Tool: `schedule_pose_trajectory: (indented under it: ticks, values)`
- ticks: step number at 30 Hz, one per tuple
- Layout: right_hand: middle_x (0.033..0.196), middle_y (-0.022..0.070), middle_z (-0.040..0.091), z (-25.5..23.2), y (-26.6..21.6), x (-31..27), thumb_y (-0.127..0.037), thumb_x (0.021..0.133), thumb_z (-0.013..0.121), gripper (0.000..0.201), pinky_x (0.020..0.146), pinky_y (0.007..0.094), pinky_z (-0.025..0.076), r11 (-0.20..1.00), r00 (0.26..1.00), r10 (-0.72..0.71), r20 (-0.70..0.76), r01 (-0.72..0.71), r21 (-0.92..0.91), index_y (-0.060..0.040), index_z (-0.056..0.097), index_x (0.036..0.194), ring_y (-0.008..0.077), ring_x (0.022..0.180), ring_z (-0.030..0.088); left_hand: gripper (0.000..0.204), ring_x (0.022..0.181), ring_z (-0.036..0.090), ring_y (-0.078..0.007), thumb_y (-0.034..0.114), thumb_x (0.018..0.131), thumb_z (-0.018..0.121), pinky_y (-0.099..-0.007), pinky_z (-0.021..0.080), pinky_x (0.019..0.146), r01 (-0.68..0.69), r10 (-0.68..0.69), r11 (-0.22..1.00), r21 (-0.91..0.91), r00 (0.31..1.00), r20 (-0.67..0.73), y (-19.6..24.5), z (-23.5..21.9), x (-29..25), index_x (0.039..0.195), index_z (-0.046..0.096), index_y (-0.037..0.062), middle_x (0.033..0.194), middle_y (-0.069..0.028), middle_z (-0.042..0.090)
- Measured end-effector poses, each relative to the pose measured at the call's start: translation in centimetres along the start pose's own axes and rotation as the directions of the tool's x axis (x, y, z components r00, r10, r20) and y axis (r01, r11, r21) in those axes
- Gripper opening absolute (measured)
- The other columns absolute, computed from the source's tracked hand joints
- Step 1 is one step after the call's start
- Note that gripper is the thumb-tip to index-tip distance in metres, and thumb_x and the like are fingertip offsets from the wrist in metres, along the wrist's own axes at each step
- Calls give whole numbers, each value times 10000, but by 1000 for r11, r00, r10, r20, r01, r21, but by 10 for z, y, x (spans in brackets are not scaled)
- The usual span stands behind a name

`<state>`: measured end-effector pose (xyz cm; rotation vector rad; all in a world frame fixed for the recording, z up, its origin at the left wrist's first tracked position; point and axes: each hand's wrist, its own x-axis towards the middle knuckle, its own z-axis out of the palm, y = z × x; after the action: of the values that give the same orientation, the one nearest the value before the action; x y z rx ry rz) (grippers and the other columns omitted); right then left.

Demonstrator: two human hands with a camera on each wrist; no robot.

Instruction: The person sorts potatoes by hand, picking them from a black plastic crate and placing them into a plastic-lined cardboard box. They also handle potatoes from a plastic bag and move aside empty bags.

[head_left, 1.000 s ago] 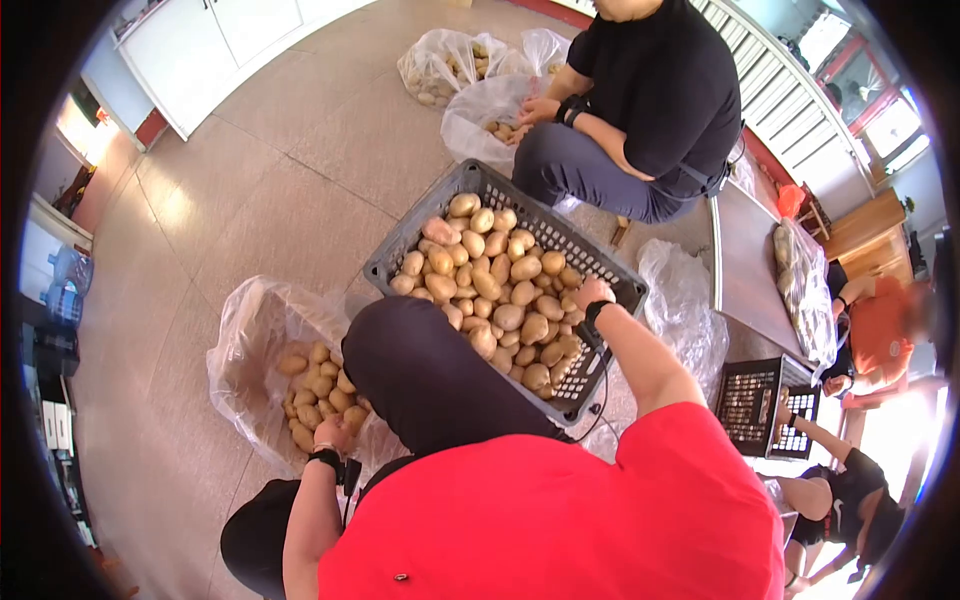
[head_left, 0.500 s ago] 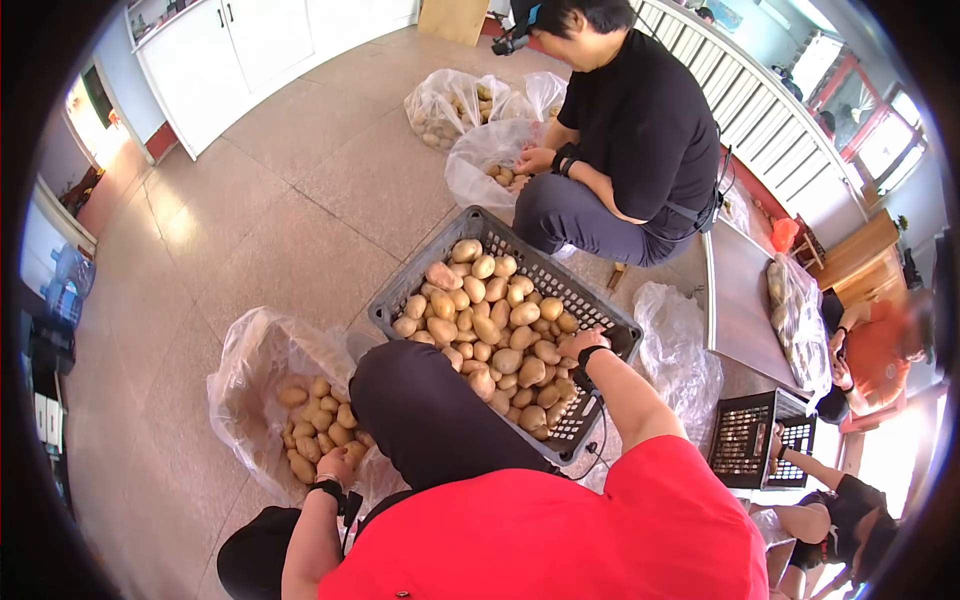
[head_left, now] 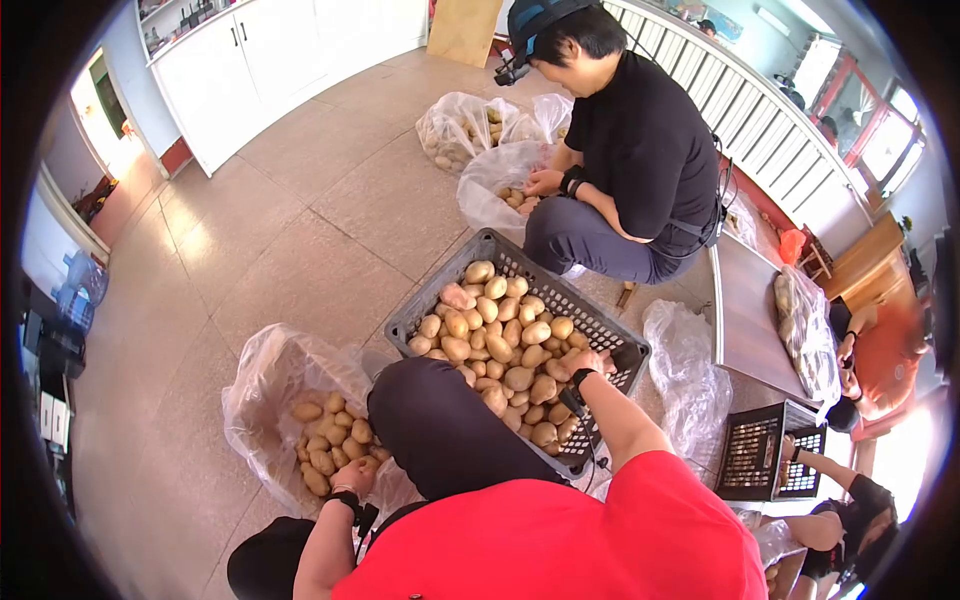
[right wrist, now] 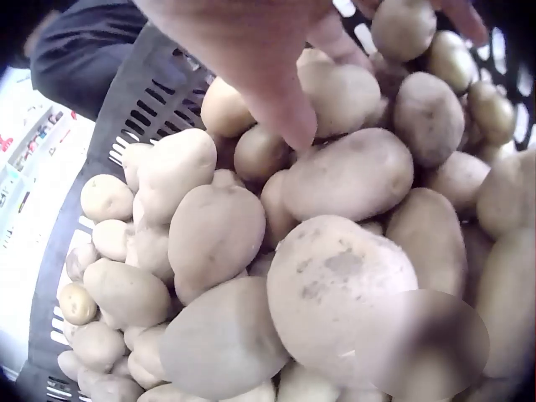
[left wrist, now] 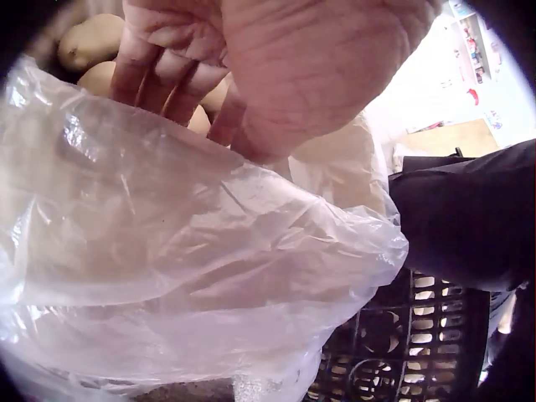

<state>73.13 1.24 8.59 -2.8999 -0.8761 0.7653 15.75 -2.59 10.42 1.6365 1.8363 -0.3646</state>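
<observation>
The left hand (left wrist: 285, 67) reached palm-up into a crumpled translucent plastic bag (left wrist: 159, 226), its fingers bent among oval tan potatoes (head_left: 335, 435); their tips were hidden, so whether they pinched one could not be told. The right hand (right wrist: 251, 50) was spread, its thumb against the pale brown potatoes (right wrist: 347, 176) heaped in a black rectangular latticed plastic crate (head_left: 487, 243), beyond the dark-trousered knee (head_left: 430, 420)

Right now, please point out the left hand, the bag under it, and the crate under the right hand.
Left hand (left wrist: 310, 71): left wrist view, the palm.
Bag (left wrist: 167, 226): left wrist view, its near side.
Crate (head_left: 486, 238): head view, rim's far corner.
</observation>
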Motion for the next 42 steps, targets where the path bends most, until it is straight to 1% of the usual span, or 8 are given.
schedule_pose_trajectory:
  ticks: [10, 17, 22, 26, 36, 39, 41, 42]
  values:
    - [1306, 130, 499, -79, -37, -96, -463, 632, 665, 641, 1016, 434, 294, 997, 996, 80, 36, -80, 9, -61, 629, 1130, 258, 1263, 365, 463, 1059, 590, -299, 362, 817, 507, -367, 447, 923, 3, -3, 1000, -12, 1000, 24, 11, -12, -11, 1202, 584, 118, 1101, -177, 628]
    - [1295, 109, 516, -57, -26, -72, -475, 627, 659, 695, 1012, 425, 303, 994, 994, 105, -1, -105, -19, -59, 599, 1181, 250, 1291, 319, 439, 1035, 594, -319, 357, 802, 546, -371, 457, 913, -8, 9, 999, -43, 1000, 15, 4, -3, -3, 1178, 600, 137, 1083, -191, 628]
    - [1310, 122, 506, -76, -29, -68, -514, 632, 649, 743, 1013, 395, 317, 980, 981, 44, 189, -5, -200, -40, 581, 1200, 257, 1300, 309, 430, 1028, 595, -325, 362, 805, 542, -381, 462, 903, -30, 30, 999, -14, 999, 44, 13, -10, -9, 1161, 606, 129, 1073, -195, 630]
    - [1311, 139, 505, -48, -5, -27, -489, 670, 629, 680, 1038, 396, 281, 989, 990, 14, 141, 7, -146, -55, 592, 1192, 277, 1257, 407, 473, 1034, 602, -290, 430, 839, 498, -364, 457, 900, -43, 42, 999, 25, 998, 42, 4, -1, -3, 1193, 592, 130, 1076, -158, 642]
    - [1280, 139, 535, -59, -28, -63, -474, 708, 566, 616, 994, 446, 310, 983, 992, -23, 125, 45, -178, -87, 597, 1187, 280, 1262, 413, 421, 1034, 594, -325, 328, 815, 541, -377, 461, 906, -7, 10, 999, -40, 998, 59, 6, -1, -4, 1169, 591, 106, 1080, -185, 630]
    - [1271, 114, 552, -47, -25, -50, -518, 761, 505, 615, 965, 494, 311, 931, 987, -89, 136, 131, -342, -72, 606, 1173, 278, 1243, 443, 417, 1018, 597, -333, 331, 817, 536, -387, 460, 904, -51, 54, 996, -71, 998, 43, 2, 1, -3, 1169, 586, 113, 1071, -186, 633]
    - [1113, 146, 634, 34, 27, 43, -342, 864, 420, 411, 855, 520, 440, 788, 917, -387, 99, 384, -482, -60, 670, 1028, 323, 1014, 615, 411, 1007, 598, -339, 332, 815, 528, -394, 461, 900, -64, 66, 991, -113, 998, 17, -3, 7, 0, 1158, 591, 115, 1062, -180, 636]
    - [1052, 154, 652, 22, 22, 30, -280, 868, 404, 374, 838, 486, 474, 700, 889, -443, 117, 425, -574, -57, 679, 989, 338, 946, 638, 407, 1003, 597, -342, 329, 812, 522, -398, 461, 898, -69, 69, 989, -133, 998, -1, -6, 10, 2, 1150, 595, 115, 1056, -175, 638]
